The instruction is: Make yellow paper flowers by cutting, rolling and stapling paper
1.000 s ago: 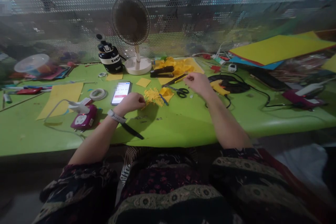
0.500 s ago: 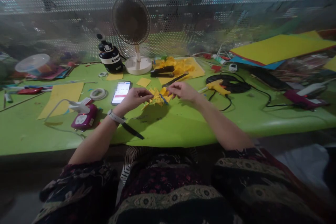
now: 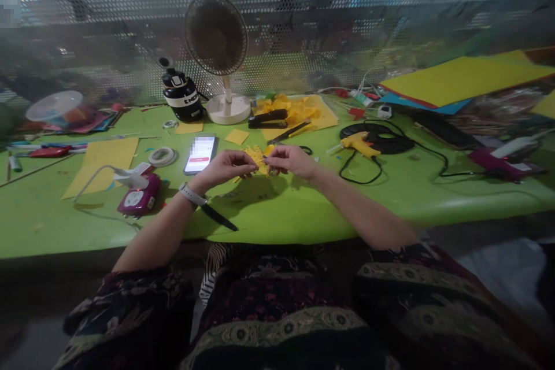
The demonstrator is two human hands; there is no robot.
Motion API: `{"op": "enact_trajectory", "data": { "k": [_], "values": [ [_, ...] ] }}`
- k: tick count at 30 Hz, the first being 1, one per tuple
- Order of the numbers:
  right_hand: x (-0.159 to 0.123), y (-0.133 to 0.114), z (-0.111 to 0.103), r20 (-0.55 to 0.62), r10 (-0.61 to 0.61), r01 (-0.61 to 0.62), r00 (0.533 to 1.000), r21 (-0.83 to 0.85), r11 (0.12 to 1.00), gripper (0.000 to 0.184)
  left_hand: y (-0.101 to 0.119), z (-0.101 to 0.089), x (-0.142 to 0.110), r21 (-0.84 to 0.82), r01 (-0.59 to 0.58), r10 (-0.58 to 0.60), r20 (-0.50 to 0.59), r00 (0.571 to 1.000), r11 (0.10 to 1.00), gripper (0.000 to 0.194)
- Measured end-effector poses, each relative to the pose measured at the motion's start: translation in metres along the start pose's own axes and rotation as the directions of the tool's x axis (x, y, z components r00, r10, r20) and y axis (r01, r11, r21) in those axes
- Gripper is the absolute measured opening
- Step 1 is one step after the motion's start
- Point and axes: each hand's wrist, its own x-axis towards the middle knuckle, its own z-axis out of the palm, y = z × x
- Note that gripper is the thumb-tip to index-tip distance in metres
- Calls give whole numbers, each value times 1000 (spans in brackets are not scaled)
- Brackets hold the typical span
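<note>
The fringed yellow paper (image 3: 256, 155) sits near the centre of the frame, in the gap between the two hands, with the left hand (image 3: 225, 167) at its left edge and the right hand (image 3: 295, 162) at its right. Both hands touch it. The left hand's thumb and fingers are drawn together, pinching the paper at its lower left side. The right hand is closed in a similar pinch at the right side; its fingertips cover part of the paper, so exactly which bit they grip is hidden. A shadow falls on the green bench (image 3: 299, 214) just below the hands.

A watch (image 3: 193, 194) is on the left wrist. The phone (image 3: 200, 154) lies just beyond the left hand, left of the frame's centre, with a roll of tape (image 3: 162, 156) farther left. A black scissor handle (image 3: 307, 150) shows just above the right hand, partly covered by it. The yellow glue gun (image 3: 362, 143) rests to the right of centre, apart from the right hand. Above the hands in the frame are the stapler (image 3: 267, 119) and, higher, the fan (image 3: 217, 34).
</note>
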Motion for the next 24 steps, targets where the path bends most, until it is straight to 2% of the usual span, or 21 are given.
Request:
{"op": "enact_trajectory", "data": {
  "k": [4,6,9,15,20,24],
  "values": [
    [2,4,2,-75,-39,43,996,52,998,38,2,2,0,-83,98,-100,-19,995,992,42],
    [3,4,4,-112,-53,59,992,50,997,37,2,3,0,-87,133,-133,8,991,987,41],
    [2,0,6,-126,-41,44,991,26,999,31,2,3,0,-79,121,-122,-1,993,989,35],
    [-3,-5,6,19,41,-40,999,-52,998,14,2,-1,2,-93,65,-76,-125,989,994,31],
    [-8,-4,13,157,60,-47,986,-89,995,10,3,5,2,-154,13,-41,-180,983,988,35],
    [-6,2,20,151,58,-54,987,-32,998,10,2,15,1,-187,-36,-6,-220,976,982,37]
  ]
}}
